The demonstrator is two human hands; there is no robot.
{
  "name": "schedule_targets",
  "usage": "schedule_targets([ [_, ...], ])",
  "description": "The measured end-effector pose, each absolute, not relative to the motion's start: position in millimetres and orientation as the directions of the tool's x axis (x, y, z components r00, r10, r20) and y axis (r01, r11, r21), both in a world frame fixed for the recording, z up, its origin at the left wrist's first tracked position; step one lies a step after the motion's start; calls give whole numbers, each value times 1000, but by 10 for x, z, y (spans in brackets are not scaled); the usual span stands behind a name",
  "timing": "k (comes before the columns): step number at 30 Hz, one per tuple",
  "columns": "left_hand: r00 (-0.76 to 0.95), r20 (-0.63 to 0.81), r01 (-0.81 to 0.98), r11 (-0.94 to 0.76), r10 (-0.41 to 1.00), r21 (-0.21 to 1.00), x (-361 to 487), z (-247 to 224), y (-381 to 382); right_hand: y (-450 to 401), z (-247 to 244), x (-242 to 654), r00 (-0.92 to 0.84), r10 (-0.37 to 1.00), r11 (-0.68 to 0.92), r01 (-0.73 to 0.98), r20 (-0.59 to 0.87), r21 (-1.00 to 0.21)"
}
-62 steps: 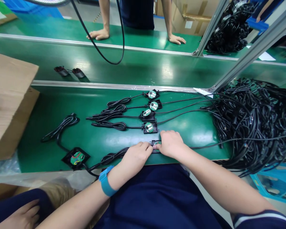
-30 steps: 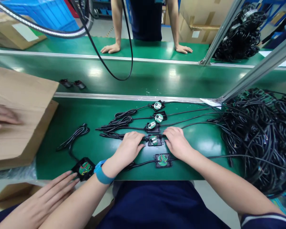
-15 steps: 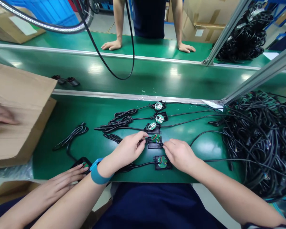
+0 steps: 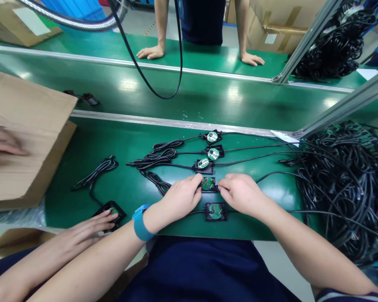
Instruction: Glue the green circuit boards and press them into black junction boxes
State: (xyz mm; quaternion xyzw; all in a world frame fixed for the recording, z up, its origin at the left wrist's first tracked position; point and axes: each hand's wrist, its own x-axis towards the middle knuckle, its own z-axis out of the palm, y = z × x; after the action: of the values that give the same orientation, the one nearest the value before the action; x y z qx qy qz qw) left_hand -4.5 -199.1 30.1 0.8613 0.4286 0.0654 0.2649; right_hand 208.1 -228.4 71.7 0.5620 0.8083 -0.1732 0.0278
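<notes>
A black plastic housing [image 4: 211,191] with a round green circuit board [image 4: 208,183] and coloured wires inside lies between my hands. My left hand [image 4: 183,193], below a teal wristband, pinches the cable at the housing's left end; its fingertips touch the edge and hide the grip. At the right end my right hand [image 4: 241,192] is closed on the black cable [image 4: 266,176], which emerges behind it. Just nearer to me sits another housing with a green board [image 4: 215,211]. Beyond my hands, several housings with whitish-green boards [image 4: 213,154] lie in a column, cables out both sides.
A large heap of black cables [image 4: 355,193] covers the right side. On the left are a cardboard box [image 4: 25,138] and a co-worker's hand [image 4: 101,220] on another housing. Across the bench, a person leans both hands [image 4: 252,58] on the green surface. A black cable loop [image 4: 164,97] hangs ahead.
The circuit board, tilted up before, now lies flatter inside the housing between my hands. Both hands have shifted slightly right in view, still at the housing's ends.
</notes>
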Motion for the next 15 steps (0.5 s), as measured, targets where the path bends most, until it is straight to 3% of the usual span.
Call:
schedule_targets([
  [4,574,-143,750,-448,806,486,2,292,-2024,-2235,677,2047,-362,898,299,918,-249,-259],
  [10,399,-260,888,-301,879,347,132,238,-2035,-2167,628,2003,-344,898,279,927,-275,-250],
  [15,375,-239,891,-277,896,360,151,194,-2018,-2083,647,1955,-318,888,244,938,-332,-247],
])
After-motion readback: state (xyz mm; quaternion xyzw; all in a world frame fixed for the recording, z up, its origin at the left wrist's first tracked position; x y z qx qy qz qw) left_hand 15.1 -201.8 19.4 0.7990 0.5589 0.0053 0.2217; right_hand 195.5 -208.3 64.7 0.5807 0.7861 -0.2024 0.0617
